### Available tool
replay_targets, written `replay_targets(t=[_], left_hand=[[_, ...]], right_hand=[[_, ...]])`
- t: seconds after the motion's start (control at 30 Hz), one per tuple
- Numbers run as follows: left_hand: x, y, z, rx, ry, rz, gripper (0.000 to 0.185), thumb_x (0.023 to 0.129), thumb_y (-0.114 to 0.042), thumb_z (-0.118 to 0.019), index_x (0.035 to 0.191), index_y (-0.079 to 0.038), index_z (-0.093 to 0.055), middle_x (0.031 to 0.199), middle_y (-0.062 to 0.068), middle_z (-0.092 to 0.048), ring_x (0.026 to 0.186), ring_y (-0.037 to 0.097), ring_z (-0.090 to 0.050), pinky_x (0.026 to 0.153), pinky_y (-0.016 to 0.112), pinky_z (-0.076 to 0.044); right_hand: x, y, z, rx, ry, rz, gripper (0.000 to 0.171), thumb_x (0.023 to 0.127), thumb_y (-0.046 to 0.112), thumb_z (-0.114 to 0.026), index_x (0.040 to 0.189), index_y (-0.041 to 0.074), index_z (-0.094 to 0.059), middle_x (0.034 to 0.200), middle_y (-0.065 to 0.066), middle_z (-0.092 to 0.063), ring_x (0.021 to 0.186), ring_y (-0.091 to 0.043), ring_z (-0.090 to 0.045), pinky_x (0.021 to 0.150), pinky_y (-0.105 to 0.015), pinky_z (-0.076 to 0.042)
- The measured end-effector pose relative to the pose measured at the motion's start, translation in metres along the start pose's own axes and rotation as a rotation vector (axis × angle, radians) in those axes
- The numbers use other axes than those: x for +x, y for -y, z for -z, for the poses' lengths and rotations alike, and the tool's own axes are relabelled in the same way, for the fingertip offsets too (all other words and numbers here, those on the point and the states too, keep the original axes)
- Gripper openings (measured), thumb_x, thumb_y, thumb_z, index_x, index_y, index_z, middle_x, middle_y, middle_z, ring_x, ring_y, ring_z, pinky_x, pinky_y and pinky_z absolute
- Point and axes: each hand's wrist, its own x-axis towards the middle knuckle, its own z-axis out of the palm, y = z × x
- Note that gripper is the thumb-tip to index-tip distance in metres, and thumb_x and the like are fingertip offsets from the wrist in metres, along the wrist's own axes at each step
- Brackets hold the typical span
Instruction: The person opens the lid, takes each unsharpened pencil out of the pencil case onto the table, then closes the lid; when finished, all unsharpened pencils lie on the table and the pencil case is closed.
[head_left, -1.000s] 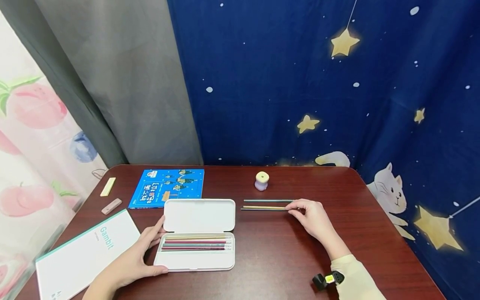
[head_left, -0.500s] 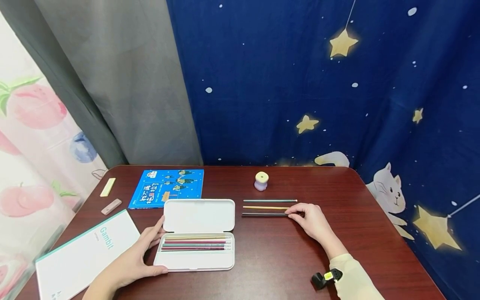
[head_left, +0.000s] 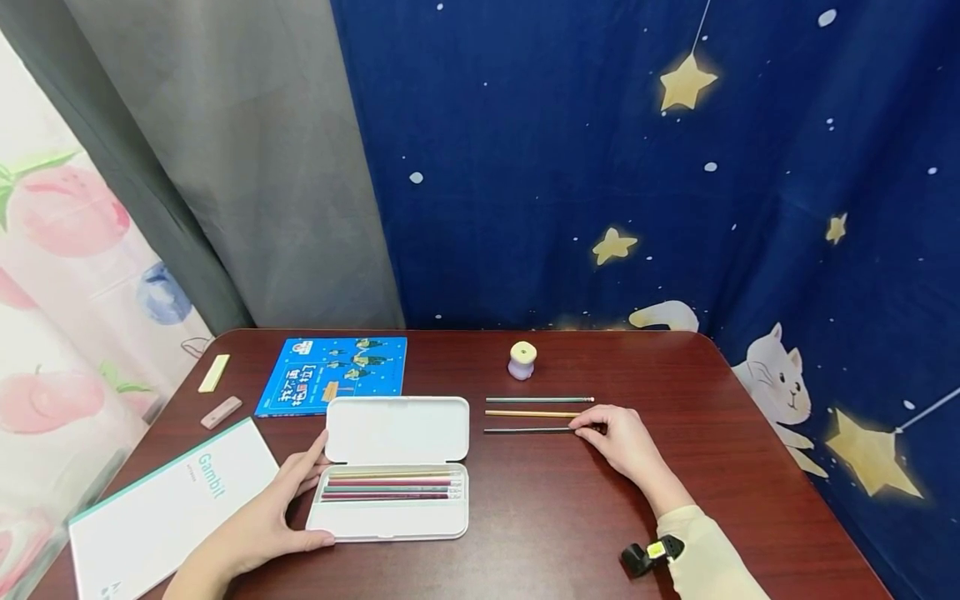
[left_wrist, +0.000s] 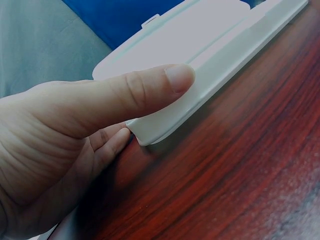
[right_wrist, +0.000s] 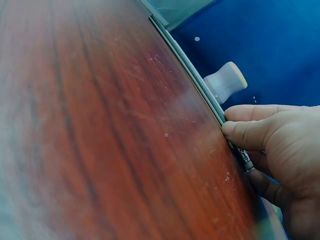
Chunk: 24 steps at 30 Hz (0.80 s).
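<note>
An open white pencil case (head_left: 392, 468) lies on the dark wooden table (head_left: 555, 508), several coloured pencils in its tray. My left hand (head_left: 277, 518) holds the case's left end, thumb along the front edge (left_wrist: 170, 80). Three pencils lie side by side to the right of the case: a green one (head_left: 536, 400), a yellow one (head_left: 528, 413) and a dark one (head_left: 525, 430). My right hand (head_left: 622, 440) pinches the right end of the dark pencil (right_wrist: 200, 92), which lies flat on the table.
A purple-and-yellow pencil sharpener (head_left: 522, 360) stands behind the pencils. A blue book (head_left: 333, 375), a white notebook (head_left: 161, 508), a yellow eraser (head_left: 214, 372) and a pink eraser (head_left: 222, 412) lie on the left. A starry blue cloth hangs behind.
My right hand has drawn the dark pencil toward me, away from the yellow one, so a gap now shows between them. The left hand has stayed on the case.
</note>
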Motion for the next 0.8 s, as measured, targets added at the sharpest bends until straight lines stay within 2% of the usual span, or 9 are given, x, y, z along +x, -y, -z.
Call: replay_targets(t=[0.23,0.53,0.67,0.8], left_hand=[[-0.0012,-0.0003,-0.0005,0.001,-0.005,-0.020,0.124,0.078,-0.041,-0.093,0.170,-0.019,-0.012,0.141,0.009,-0.045,0.130,-0.003,-0.048,0.105,0.004,-0.034],[-0.0004,0.0004,-0.0007,0.004,-0.003,0.002,0.124,0.078,-0.043,-0.092,0.170,-0.022,-0.011,0.143,0.007,-0.045,0.130,-0.005,-0.048,0.105,0.004,-0.033],[-0.0004,-0.0001,-0.0007,0.007,0.001,0.009,0.124,0.078,-0.043,-0.092,0.170,-0.022,-0.011,0.143,0.008,-0.045,0.130,-0.004,-0.048,0.105,0.005,-0.034],[-0.0005,0.0000,0.0000,0.011,-0.001,0.001,0.124,0.078,-0.043,-0.092,0.170,-0.021,-0.012,0.142,0.007,-0.045,0.130,-0.002,-0.049,0.105,0.005,-0.033]], right_hand=[[0.0006,-0.0001,0.0000,-0.026,-0.022,0.016,0.017,0.088,0.009,-0.084,0.095,0.024,-0.084,0.100,0.010,-0.077,0.096,-0.012,-0.072,0.085,-0.037,-0.061],[0.0019,0.0011,0.0002,-0.055,-0.039,0.039,0.016,0.086,0.010,-0.086,0.095,0.023,-0.084,0.099,0.010,-0.076,0.093,-0.011,-0.071,0.080,-0.034,-0.061],[0.0012,0.0030,0.0008,-0.040,-0.098,0.060,0.017,0.084,0.012,-0.089,0.097,0.023,-0.084,0.099,0.010,-0.076,0.089,-0.011,-0.070,0.075,-0.032,-0.061],[-0.0003,0.0072,0.0024,0.063,-0.185,0.026,0.026,0.084,0.014,-0.089,0.110,0.019,-0.083,0.103,0.005,-0.078,0.090,-0.014,-0.072,0.075,-0.027,-0.060]])
